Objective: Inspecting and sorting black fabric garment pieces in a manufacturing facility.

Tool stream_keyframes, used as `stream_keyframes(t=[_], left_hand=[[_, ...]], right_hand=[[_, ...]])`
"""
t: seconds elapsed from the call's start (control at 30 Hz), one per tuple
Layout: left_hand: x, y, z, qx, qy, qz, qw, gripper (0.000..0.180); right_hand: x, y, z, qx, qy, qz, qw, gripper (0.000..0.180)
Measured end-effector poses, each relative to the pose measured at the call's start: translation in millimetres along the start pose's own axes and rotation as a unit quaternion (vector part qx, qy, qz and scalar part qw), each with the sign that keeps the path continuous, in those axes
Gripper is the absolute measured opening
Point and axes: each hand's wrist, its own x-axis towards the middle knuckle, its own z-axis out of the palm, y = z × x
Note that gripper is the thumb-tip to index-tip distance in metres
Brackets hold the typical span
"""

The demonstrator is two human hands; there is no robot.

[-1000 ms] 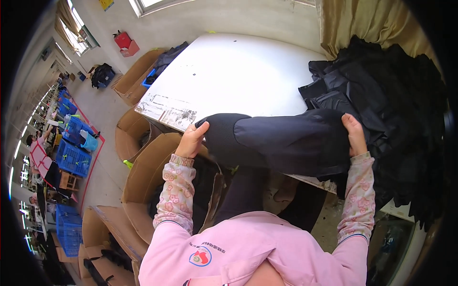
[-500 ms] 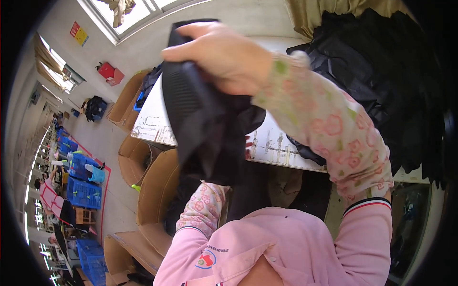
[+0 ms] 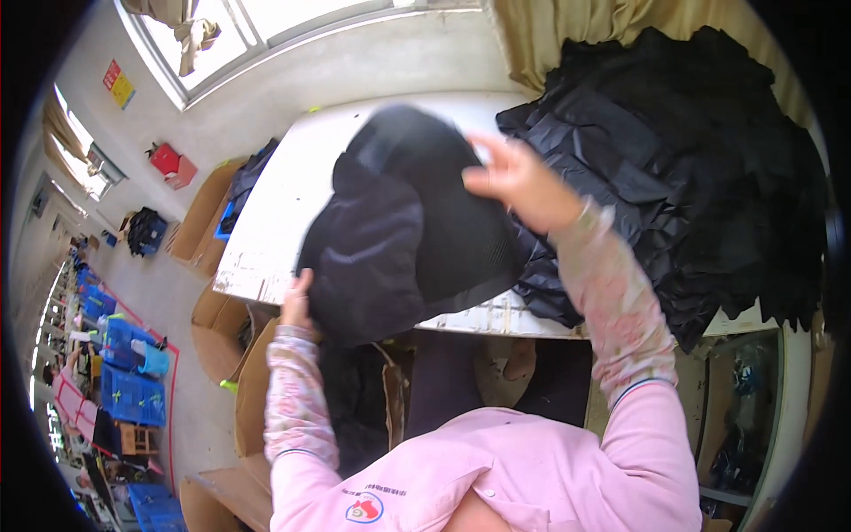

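Note:
A black fabric piece (image 3: 377, 253) is spread above the white table, smooth on its left part, finely ribbed on its right. My left hand (image 3: 299, 301) grips its lower left edge; part of the fingers is behind the cloth. At the upper right edge my right hand (image 3: 519, 182) has its thumb and fingers closed on the fabric, a little smeared by motion. To the right lies a large heap of black fabric pieces (image 3: 612, 177), close by my right forearm. What kind of item the piece belongs to I cannot make out.
The white table (image 3: 275, 217) has a worn front edge. Open cardboard boxes (image 3: 253, 390) stand at its left, some with dark cloth. Blue crates (image 3: 133, 395) and people line the far left. A curtain (image 3: 523, 44) hangs behind the heap.
The black fabric piece has gone from bunched and hanging under my raised right hand to spread out lower. My left hand has come up to its left edge; my right hand has moved right.

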Motion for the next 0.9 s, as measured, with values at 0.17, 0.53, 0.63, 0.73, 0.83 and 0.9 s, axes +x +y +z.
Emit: stream_keyframes(t=[0.17, 0.53, 0.63, 0.73, 0.83, 0.9], left_hand=[[74, 39, -1, 0.53, 0.145, 0.177, 0.817, 0.046], [-58, -109, 152, 0.671, -0.231, 0.314, 0.631, 0.078], [-55, -105, 154, 0.667, -0.245, 0.281, 0.646, 0.078], [-53, -105, 151, 0.658, -0.248, 0.27, 0.658, 0.077], [-54, -101, 154, 0.655, -0.242, 0.264, 0.665, 0.071], [-59, -96, 164, 0.605, -0.245, 0.277, 0.705, 0.068]], right_hand=[[-59, 213, -1, -0.146, 0.184, 0.116, 0.965, 0.068], [-123, 133, -152, -0.619, 0.356, 0.025, 0.7, 0.041], [-158, 123, -204, -0.687, 0.431, 0.136, 0.569, 0.064], [-164, 129, -209, -0.674, 0.336, 0.26, 0.604, 0.065], [-162, 136, -209, -0.706, 0.282, 0.248, 0.6, 0.052], [-156, 125, -208, -0.594, 0.381, 0.152, 0.692, 0.037]])
